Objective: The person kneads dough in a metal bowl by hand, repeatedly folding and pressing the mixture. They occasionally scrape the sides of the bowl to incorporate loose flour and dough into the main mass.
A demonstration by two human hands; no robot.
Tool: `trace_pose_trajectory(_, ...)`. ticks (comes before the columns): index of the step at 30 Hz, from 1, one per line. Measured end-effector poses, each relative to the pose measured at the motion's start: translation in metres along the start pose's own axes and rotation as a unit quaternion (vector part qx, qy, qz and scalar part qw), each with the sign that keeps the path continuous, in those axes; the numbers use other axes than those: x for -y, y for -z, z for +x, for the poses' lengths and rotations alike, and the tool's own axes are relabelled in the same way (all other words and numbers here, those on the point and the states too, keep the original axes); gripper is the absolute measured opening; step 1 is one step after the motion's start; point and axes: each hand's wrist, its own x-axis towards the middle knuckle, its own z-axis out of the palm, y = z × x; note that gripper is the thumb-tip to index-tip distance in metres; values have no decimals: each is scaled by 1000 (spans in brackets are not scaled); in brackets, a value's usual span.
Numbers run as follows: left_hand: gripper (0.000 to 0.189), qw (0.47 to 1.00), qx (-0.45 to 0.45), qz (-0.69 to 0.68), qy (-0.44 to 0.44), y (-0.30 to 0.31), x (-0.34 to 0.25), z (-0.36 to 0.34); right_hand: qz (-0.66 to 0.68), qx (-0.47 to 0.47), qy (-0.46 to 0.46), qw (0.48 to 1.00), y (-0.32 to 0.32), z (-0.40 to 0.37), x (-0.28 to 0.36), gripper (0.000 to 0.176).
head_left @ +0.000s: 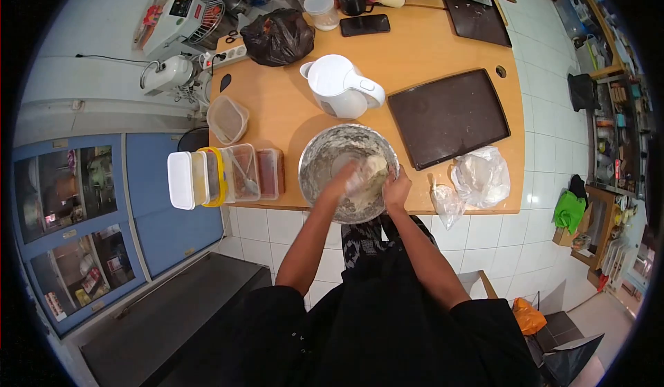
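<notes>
Stage, as judged from contents of metal bowl [309, 172]: mixing under way, past the loose-powder state. Already achieved: pale dough [376, 166] gathered into at least 1 lump on the right side of the bowl. Not yet achieved: a single clean mass. Smeared over much of the inner wall, with patchy residue. Remaining, by estimate: collection of residue and further working to an even texture. Exact consistency: not readable owing to motion blur.

Position of dough relative to left hand [348, 179]: inside the same bowl, just beside the fingers, on the side toward right hand [396, 188]. Contact between left fingers and dough: probable, but not confirmable.

State of left hand: lowered into the bowl, blurred; impossible to tell whether released, clenched or grasping dough. State of right hand: closed around the bowl rim at the right side, apparently for steadying.

Location of bowl: at the near edge of wooden table [277, 103], directly before the body, with white kettle [332, 83] just beyond. To the right: 1 dark baking tray [449, 121], lying flat, and 2 plastic bags, 1 large [482, 177] and 1 small [448, 204], near the table edge.
</notes>
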Motion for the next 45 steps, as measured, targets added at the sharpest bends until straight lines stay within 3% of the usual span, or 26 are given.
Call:
trace_pose_trajectory(2, 58, 940, 17, 340, -6, -5, -51, -42, -3, -1, -15, 1000, 0, 2, 7, 20)
trace_pose_trajectory(5, 47, 915, -58, 397, -40, -3, -99, -84, -8, -10, -17, 1000, 0, 8, 6, 19)
trace_pose_trajectory(8, 47, 954, 78, 287, -18, -6, -69, -91, -15, -19, -2, 1000, -2, 7, 0, 18)
trace_pose_trajectory(9, 38, 969, -36, 215, -116, -19, -30, -89, -13, -9, -7, 1000, 0, 7, 6, 18)
trace_pose_trajectory(12, 28, 994, 19, 85, 61, 20, -61, -71, -14, 14, 4, 1000, -4, 7, 3, 19)
trace_pose_trajectory(13, 29, 991, -59, 2, 119, 24, -83, -62, -15, 23, 12, 1000, -6, 6, -1, 20)
trace_pose_trajectory(16, 28, 951, -156, 250, 96, 1, -46, -16, -14, 38, 15, 999, -9, 0, -4, 22)
trace_pose_trajectory(19, 30, 913, -98, 346, 194, -14, -66, 8, -2, 16, 20, 1000, -13, 1, -7, 22)
trace_pose_trajectory(22, 31, 886, -239, 393, -59, -36, -51, 7, 4, 19, 7, 1000, -14, 4, -16, 22)
trace_pose_trajectory(25, 35, 961, -59, 271, 13, -45, -48, -22, 8, 16, 3, 1000, -12, 7, -9, 21)
trace_pose_trajectory(28, 36, 910, -162, 377, -65, -57, -37, -47, 17, 23, 7, 1000, -12, 9, -6, 21)
trace_pose_trajectory(31, 35, 907, -179, 381, -25, -59, -39, -54, 15, 46, 13, 999, -8, 12, -3, 20)
trace_pose_trajectory(34, 37, 906, -130, 394, 87, -52, -56, -39, 26, 70, 47, 996, -4, 16, -2, 21)
trace_pose_trajectory(37, 30, 892, -164, 422, 11, -41, -34, -22, 4, 73, 67, 995, 3, 12, -5, 22)
trace_pose_trajectory(40, 19, 920, -188, 343, -12, -40, 10, 12, -35, 83, 38, 995, 5, 11, -4, 21)
trace_pose_trajectory(44, 18, 905, -232, 344, 97, -42, 28, 35, -14, 67, 73, 995, 6, 12, -4, 21)
trace_pose_trajectory(45, 20, 905, -291, 291, 109, -45, 33, 42, -7, 56, 87, 995, 3, 13, -5, 20)
